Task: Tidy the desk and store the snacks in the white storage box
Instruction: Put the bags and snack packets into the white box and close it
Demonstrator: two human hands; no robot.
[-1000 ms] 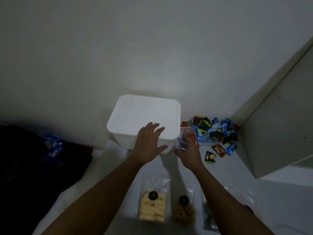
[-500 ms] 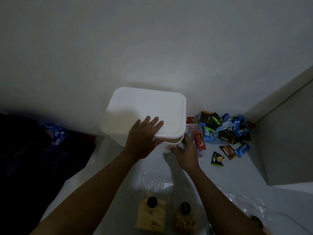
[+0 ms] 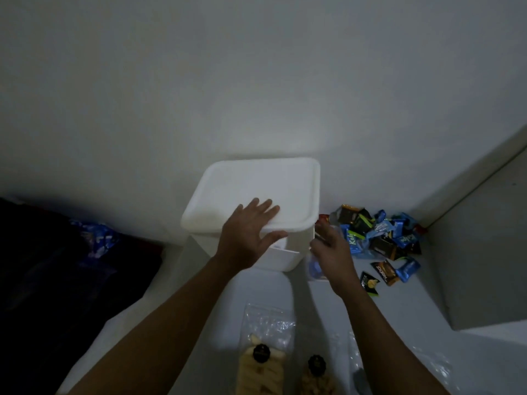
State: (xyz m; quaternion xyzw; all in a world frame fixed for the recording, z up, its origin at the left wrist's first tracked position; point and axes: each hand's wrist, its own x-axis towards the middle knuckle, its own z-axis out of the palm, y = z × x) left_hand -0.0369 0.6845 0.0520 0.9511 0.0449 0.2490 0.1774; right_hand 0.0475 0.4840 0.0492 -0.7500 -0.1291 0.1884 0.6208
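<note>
— Dim room, white desk [image 3: 328, 315] pushed to a bare wall. Where's the box [image 3: 288, 258]?
— At the back, against the wall, lid [image 3: 256, 189] on top. The left hand [image 3: 245, 238] lies flat on the lid, fingers spread, thumb at its front edge.
— The right hand [image 3: 332, 252]?
— Just beside the box's right side (blurred; can't tell its grip). Snacks [image 3: 379, 238] are heaped beyond it.

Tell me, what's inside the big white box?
You cannot see inside. The square white plastic lid covers the white plastic storage box, and the left hand rests flat on the lid. Whatever is in it is hidden.
</note>
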